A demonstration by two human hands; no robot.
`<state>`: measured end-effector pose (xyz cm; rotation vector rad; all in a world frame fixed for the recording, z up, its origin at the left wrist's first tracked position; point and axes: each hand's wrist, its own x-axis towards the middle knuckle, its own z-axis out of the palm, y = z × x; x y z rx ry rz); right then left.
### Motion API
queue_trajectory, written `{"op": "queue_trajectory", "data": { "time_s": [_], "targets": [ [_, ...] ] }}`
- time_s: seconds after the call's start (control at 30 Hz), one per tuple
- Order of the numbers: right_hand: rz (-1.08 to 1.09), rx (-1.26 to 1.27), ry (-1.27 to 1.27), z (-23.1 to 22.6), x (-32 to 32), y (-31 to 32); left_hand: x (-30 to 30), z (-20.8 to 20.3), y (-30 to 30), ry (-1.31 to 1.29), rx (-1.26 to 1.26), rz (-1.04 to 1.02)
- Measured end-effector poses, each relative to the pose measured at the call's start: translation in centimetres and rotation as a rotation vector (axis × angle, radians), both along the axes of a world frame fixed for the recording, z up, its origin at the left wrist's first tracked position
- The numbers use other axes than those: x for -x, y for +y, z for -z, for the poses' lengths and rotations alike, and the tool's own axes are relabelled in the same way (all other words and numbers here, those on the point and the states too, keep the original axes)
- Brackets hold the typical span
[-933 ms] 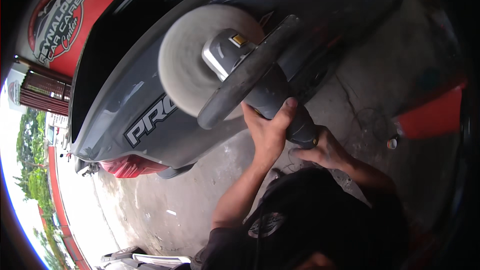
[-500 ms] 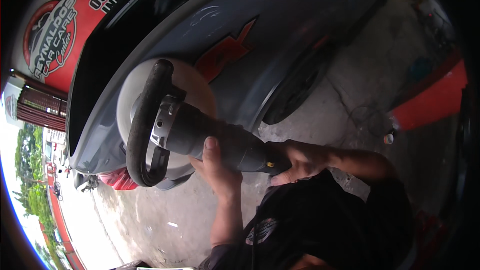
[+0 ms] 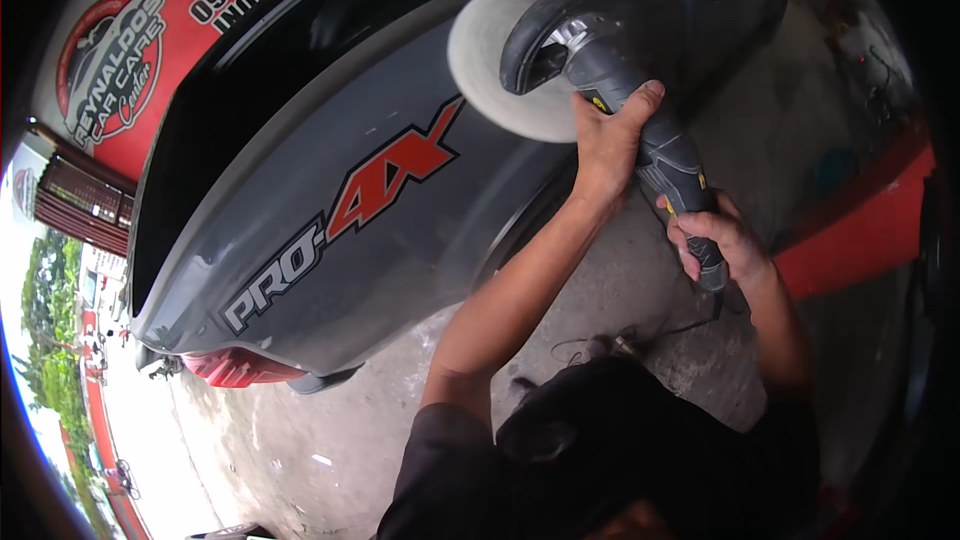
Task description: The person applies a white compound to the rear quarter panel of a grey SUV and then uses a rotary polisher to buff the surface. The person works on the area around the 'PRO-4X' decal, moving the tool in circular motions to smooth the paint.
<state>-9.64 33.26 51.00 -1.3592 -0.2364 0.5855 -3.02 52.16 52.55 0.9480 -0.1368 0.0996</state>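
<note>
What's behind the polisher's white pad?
A grey vehicle panel shows past the left edge of the pad. The patch directly behind is covered: its surface, and whether they touch, cannot be seen.

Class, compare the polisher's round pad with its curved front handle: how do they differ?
The round pad is pale, while the curved handle is black. The round pad is a broad disc; the curved handle is a slimmer, bent bar. In this view, the curved handle overlaps part of the round pad, which lies behind it. Both are at the front end of the same polisher.
</note>
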Motion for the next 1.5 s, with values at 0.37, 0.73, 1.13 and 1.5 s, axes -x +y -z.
{"op": "queue_trajectory", "data": {
  "time_s": [0.37, 0.73, 1.13, 1.5],
  "targets": [
    [-0.078, 0.007, 0.032, 1.2, 3.4, 4.8, 5.7, 1.7, 4.0, 0.003, -0.086, -0.217],
    [-0.748, 0.190, -0.231, 0.8, 12.1, 24.0, 26.8, 4.3, 23.5, 0.023, -0.097, -0.658],
    [-0.982, 0.024, -0.325, -1.3, 16.5, 36.9, 35.4, 1.7, 34.4, 0.040, -0.107, -0.897],
    [-0.533, 0.091, -0.036, -0.9, 12.9, 18.1, 23.4, 0.5, 18.1, 0.106, -0.083, -0.610]
  ]
}}
